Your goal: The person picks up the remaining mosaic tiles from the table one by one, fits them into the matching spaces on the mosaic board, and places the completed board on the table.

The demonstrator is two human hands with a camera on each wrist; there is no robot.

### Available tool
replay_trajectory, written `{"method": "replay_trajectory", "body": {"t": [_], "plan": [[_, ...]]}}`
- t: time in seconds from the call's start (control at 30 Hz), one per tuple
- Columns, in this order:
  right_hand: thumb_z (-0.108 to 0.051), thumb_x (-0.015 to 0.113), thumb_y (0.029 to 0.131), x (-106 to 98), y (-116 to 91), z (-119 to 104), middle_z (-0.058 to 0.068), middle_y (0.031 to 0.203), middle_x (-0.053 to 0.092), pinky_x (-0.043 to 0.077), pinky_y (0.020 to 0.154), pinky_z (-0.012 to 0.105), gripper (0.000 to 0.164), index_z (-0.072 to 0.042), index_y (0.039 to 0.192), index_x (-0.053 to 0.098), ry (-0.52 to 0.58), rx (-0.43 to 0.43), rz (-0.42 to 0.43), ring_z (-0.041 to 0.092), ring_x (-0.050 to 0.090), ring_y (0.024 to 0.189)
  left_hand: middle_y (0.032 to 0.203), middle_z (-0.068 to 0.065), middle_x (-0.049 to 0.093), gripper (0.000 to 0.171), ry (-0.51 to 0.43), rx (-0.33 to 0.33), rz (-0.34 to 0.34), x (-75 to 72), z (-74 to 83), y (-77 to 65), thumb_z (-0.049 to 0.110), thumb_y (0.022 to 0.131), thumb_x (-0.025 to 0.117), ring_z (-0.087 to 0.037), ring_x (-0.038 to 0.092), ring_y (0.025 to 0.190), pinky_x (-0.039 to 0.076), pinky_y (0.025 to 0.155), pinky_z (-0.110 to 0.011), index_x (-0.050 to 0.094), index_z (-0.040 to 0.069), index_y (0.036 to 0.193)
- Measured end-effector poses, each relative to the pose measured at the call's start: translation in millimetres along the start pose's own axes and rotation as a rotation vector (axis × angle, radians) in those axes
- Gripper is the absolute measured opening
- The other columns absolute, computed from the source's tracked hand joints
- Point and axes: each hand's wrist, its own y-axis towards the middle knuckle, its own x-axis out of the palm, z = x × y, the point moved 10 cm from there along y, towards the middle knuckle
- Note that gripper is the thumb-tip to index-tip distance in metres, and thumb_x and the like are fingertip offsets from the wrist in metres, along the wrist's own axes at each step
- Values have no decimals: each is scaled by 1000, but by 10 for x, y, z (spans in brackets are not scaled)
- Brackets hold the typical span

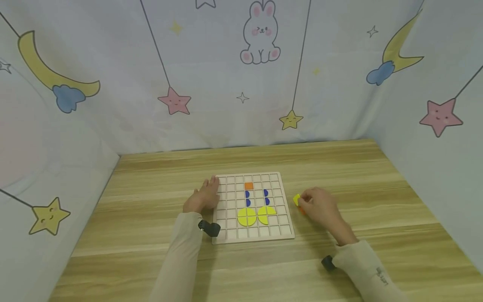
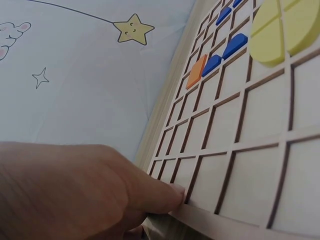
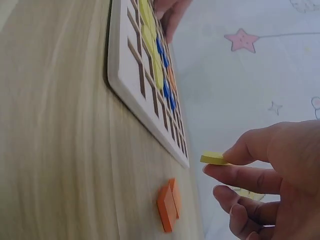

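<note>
My right hand [image 1: 320, 207] pinches a small yellow piece [image 3: 213, 158] between thumb and forefinger, just right of a pale wooden grid board [image 1: 281, 230]. The other fingers are loosely bent. Below that hand, orange pieces [image 3: 167, 206] lie on the table, mostly covered in the head view. My left hand [image 1: 205, 195] rests at the board's left edge, a fingertip touching the rim in the left wrist view. On the board sit a full yellow circle of quarter pieces [image 1: 247, 217], a three-quarter yellow circle [image 1: 264, 214], several blue half-round pieces [image 1: 247, 202] and one orange square [image 1: 249, 186].
The board lies on a wood-grain table [image 1: 158, 251]. Behind and on both sides hang white curtains [image 1: 211, 121] printed with stars, moons and a rabbit, meeting the table's far edge. A dark wrist camera [image 1: 209, 228] overhangs the board's left side.
</note>
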Motion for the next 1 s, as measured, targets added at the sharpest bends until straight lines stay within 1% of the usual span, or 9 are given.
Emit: {"method": "replay_trajectory", "body": {"t": [0.1,0.2,0.27,0.37,0.53,0.7,0.77,1.0], "plan": [[-19,63,84,87,-15,-81,3,83,67,48,69,37,13,-11,82,74,-1,-26,-19,20,60,80,160,-18,-7,64,2,-1,-3,2,-7,8,14,101,35,-38,-6,147,4,114,-65,0,0,153],[-21,65,85,206,-39,-140,2,83,65,45,67,33,14,-10,86,74,11,-35,-62,17,56,76,160,-18,-7,64,2,2,-7,8,-13,18,14,100,34,-38,-6,147,3,115,-65,0,0,153],[-23,66,86,280,-62,-179,1,84,64,44,67,32,13,-12,86,74,21,-36,-93,15,54,76,160,-18,-8,64,2,5,-8,10,-11,21,14,100,34,-38,-6,147,3,114,-65,0,0,153],[-22,68,86,354,-99,-248,0,84,65,44,69,33,11,-14,83,74,50,-42,-118,15,54,78,160,-18,-8,64,2,7,-5,11,-11,24,14,100,34,-38,-6,147,3,114,-65,0,0,153],[-17,67,84,421,-144,-353,-2,83,63,43,69,31,9,-15,77,72,91,-52,-132,14,53,78,160,-18,-7,64,2,-1,1,1,-11,24,14,100,34,-37,-6,147,3,115,-65,1,0,153],[-16,65,85,515,-173,-414,-2,83,63,43,69,28,13,-15,72,69,118,-29,-174,11,52,76,160,-18,-6,64,4,-3,1,2,-13,23,14,101,35,-38,-6,147,3,115,-65,1,-1,153],[-17,64,85,544,-184,-424,-3,81,62,42,67,28,15,-15,71,68,122,-4,-192,11,50,74,160,-18,-7,64,1,-4,0,5,-12,23,14,101,35,-37,-6,147,3,115,-65,1,-1,153],[-18,63,85,581,-210,-451,-2,75,57,38,62,27,16,-12,70,67,115,41,-226,13,47,70,160,-17,-8,64,-7,-7,2,4,-1,25,14,101,35,-37,-8,147,2,115,-64,1,0,153]]}}
